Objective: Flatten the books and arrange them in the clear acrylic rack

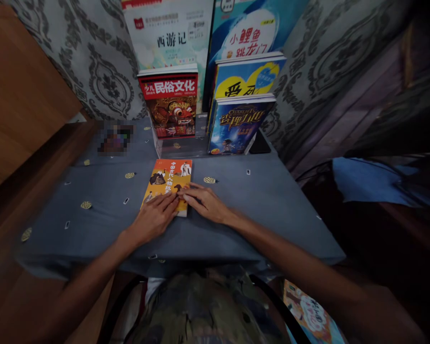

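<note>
A closed paperback book (175,174) with an orange and yellow cover lies flat on the cloth-covered table (272,205). My left hand (157,212) rests flat on its lower left part, fingers stretched out across the cover. From the right, my right hand (206,203) reaches over the book's lower right edge, its fingers extended and the tips meeting those of my left hand. Part of the lower cover is hidden under both hands. Neither hand grips anything.
Behind the book, a red-topped book (174,107) and a dark blue book (238,124) stand upright in a clear holder, with taller books (166,36) behind. A dark flat object (260,143) lies right of them. A wooden cabinet (25,91) borders the left.
</note>
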`<state>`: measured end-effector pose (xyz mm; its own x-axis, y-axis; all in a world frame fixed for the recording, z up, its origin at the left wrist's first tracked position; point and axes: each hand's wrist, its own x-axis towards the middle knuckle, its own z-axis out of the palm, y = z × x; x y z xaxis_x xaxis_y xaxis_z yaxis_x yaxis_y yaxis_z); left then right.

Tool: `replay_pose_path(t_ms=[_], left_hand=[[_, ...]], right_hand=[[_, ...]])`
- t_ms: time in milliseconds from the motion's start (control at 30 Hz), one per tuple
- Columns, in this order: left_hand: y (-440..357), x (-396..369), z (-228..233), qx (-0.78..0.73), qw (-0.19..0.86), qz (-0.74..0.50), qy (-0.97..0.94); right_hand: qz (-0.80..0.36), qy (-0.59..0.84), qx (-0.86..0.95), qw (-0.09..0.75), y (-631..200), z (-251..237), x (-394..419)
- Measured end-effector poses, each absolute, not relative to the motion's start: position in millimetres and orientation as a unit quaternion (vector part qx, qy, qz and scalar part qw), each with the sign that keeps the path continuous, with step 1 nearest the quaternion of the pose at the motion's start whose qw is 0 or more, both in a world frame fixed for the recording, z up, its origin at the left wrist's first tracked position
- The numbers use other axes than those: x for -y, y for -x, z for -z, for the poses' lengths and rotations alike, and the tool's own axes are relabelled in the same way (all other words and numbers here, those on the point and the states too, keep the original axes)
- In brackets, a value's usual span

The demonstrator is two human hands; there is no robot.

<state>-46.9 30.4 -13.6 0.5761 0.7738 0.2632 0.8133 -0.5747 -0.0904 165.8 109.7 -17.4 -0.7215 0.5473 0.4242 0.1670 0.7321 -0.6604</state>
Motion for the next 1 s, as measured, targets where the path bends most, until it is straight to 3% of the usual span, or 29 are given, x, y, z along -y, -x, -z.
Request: replay_pose_path(t_ms=[500, 733, 1000], left_hand=[[44.7, 7.8, 33.7, 0.510, 0.077, 0.066, 0.854], [87.7, 0.0, 33.0, 0.574, 0.081, 0.052, 0.813], [99.0, -48.1, 29.6, 0.587, -0.009, 0.041, 0.809]], right_hand=[[-0.145, 0.213, 0.956, 0.140, -187.2, 29.1, -62.1], [-0.146, 0.212, 0.955, 0.144, -188.2, 28.3, -63.2], [-0.144, 0.201, 0.957, 0.149, -187.6, 29.2, -63.4]])
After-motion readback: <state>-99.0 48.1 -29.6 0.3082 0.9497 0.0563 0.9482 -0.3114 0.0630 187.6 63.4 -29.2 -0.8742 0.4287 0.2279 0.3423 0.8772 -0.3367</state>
